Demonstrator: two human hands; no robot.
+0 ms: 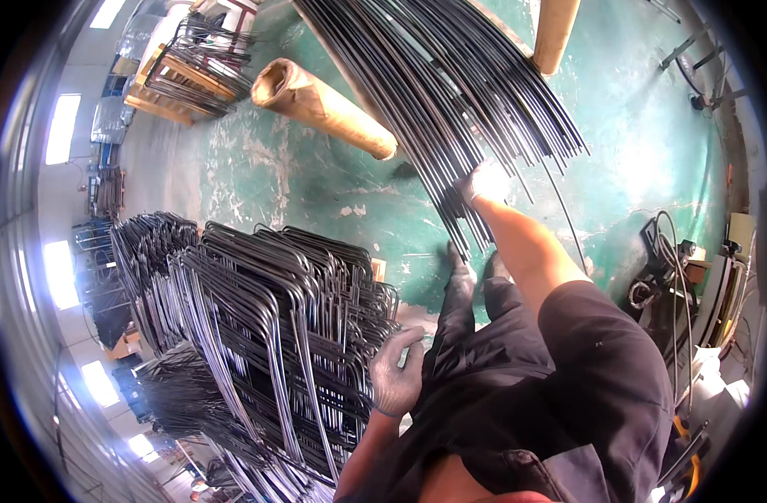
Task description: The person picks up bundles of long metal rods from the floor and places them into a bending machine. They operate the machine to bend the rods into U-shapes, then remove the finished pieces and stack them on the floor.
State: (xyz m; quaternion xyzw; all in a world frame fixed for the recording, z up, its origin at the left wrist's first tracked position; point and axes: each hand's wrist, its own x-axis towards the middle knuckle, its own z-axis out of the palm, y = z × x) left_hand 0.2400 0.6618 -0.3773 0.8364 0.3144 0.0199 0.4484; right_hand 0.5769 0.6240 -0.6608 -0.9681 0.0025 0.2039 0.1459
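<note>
A large bundle of long, straight black metal rods (pixel 400 109) runs from the top of the view down toward my legs, its near ends uneven. My right hand (pixel 486 182), in a pale glove and washed out by glare, reaches forward and closes on rods near these ends. How many it grips cannot be made out. My left hand (pixel 397 371), in a grey glove, hangs beside my thigh with nothing in it, thumb and fingers apart and loosely curved. Just left of it stands a dense stack of bent black tube frames (pixel 266 293).
A thick brown cardboard roll (pixel 325 109) lies left of the rods, and another brown tube (pixel 556 33) is beyond them. A wooden pallet (pixel 191 80) with metal pieces stands far left. Equipment with cables (pixel 664 260) is at the right, over the worn green floor (pixel 274 172).
</note>
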